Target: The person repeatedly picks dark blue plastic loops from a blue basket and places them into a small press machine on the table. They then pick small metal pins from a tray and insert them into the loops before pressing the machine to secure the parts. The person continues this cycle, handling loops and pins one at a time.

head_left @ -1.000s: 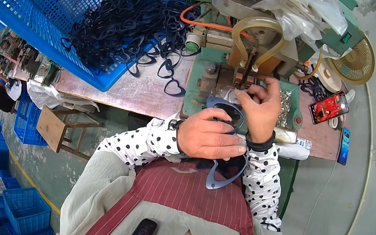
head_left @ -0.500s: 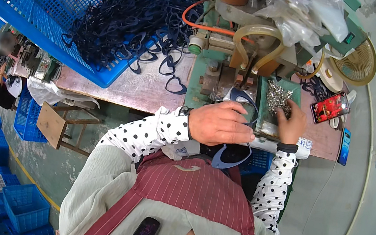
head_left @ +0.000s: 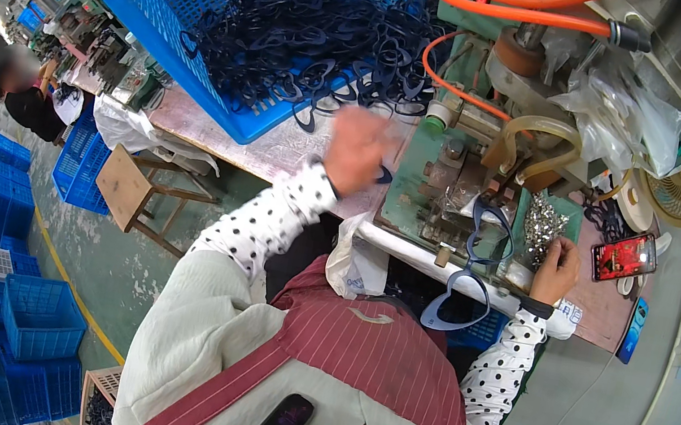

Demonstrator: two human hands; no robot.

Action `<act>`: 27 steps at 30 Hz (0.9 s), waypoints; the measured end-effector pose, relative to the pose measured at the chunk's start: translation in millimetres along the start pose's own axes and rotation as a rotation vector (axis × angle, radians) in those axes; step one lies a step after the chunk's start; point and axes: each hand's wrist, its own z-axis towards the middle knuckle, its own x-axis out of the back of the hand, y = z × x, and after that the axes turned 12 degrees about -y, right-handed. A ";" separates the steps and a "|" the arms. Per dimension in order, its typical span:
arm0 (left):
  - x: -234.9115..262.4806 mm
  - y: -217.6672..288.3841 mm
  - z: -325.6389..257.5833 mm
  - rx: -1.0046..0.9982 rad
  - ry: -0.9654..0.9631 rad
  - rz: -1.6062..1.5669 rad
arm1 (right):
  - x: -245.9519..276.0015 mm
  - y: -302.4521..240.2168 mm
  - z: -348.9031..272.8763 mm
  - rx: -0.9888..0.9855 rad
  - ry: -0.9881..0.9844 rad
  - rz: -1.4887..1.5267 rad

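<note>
My left hand [head_left: 359, 150], smeared by motion, is above the pink worktop beside the blue basket. Its fingers are too blurred to read; a piece of dark blue strap [head_left: 384, 176] shows beside it. My right hand [head_left: 557, 274] is at the edge of a green tray [head_left: 571, 224] of small shiny metal parts [head_left: 543, 225]. Its thumb and fingertips are pressed together, and anything between them is too small to name. Left of that hand, a linked strip of blue flat loops [head_left: 458, 304] hangs from the green bench machine [head_left: 438, 175] over the table's front edge.
A big blue basket [head_left: 251, 124] holds a tangled heap of dark blue looped straps [head_left: 317, 35]. Orange hoses [head_left: 521, 12] cross above the machine. A red-screened phone [head_left: 624, 257] and a fan [head_left: 679, 186] stand to the right. A wooden stool [head_left: 126, 188] is at left; another person sits beyond.
My left hand has left the blue loops by the machine and swung left toward the basket. My right hand remains by the metal parts, its fingers now drawn together. The view has shifted.
</note>
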 end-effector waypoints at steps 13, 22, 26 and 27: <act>-34.3 -118.4 -82.2 0.554 -0.624 0.462 | -2.0 -1.9 2.7 0.009 0.008 -0.085; 20.1 -19.5 -35.0 0.378 -0.441 0.340 | 11.0 -37.6 2.2 0.066 -0.015 -0.112; 34.8 7.4 0.6 0.194 -0.147 -0.047 | 14.7 -78.3 4.5 0.013 -0.082 0.284; 34.5 23.4 5.8 0.093 -0.112 -0.090 | 16.1 -90.9 3.8 0.039 -0.114 0.390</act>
